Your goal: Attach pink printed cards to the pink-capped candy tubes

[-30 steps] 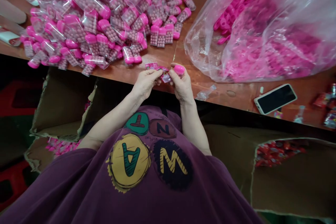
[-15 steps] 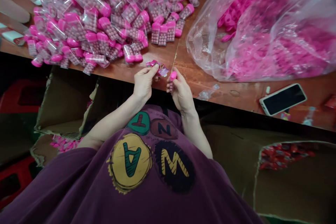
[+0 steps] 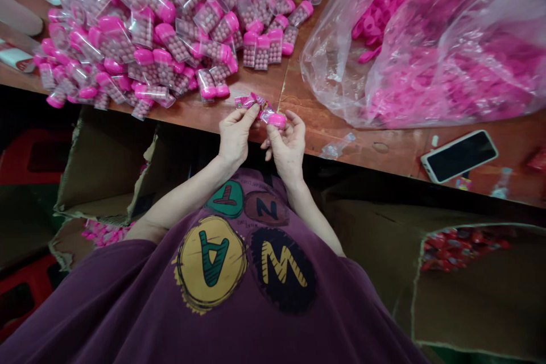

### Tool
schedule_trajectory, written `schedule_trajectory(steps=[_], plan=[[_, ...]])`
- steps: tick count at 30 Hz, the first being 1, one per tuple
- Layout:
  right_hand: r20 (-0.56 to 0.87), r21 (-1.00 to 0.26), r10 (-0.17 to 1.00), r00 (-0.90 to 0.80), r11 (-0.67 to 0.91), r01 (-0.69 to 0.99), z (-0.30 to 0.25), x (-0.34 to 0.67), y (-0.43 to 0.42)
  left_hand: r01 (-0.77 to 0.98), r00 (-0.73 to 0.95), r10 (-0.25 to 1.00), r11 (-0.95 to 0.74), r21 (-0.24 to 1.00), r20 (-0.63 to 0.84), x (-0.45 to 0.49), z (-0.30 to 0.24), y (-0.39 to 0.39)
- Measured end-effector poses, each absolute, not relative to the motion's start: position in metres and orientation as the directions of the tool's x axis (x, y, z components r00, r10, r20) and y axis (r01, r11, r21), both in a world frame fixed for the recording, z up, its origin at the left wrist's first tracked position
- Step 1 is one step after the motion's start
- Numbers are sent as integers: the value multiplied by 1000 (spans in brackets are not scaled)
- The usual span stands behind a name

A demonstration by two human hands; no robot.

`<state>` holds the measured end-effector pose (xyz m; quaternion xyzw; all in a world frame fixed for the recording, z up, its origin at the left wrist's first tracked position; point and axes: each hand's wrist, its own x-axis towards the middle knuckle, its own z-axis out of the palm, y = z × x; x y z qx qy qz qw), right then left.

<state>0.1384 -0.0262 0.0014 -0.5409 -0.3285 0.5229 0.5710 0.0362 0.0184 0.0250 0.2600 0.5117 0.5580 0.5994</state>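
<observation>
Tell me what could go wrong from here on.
A loose jar lies right at the front edge of the table and could roll off if bumped. The phone lies near that edge too, so an arm might knock it down. The pink wrapping in the left hand might tear if forced against the capped jar in the right hand.

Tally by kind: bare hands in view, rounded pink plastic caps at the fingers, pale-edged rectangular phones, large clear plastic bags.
Left bare hand and right bare hand: 2
Rounded pink plastic cap: 1
Pale-edged rectangular phone: 1
Large clear plastic bag: 1
Total: 5
</observation>
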Motion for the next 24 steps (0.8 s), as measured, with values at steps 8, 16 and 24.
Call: schedule_trajectory(steps=[8, 16, 24], plan=[[-162, -967, 969, 187, -119, -225, -4, 135, -30, -401, -136, 918, 292, 868, -372, 36, 22, 19], [-307, -843, 952, -3, -273, -463, -3, 143, -27, -511, 40, 929, 335, 792, -367, 33, 24, 14], [-201, -934, 977, 75, -168, -315, -4, 137, -31, -488, 98, 898, 419, 766, -428, 29, 37, 15]])
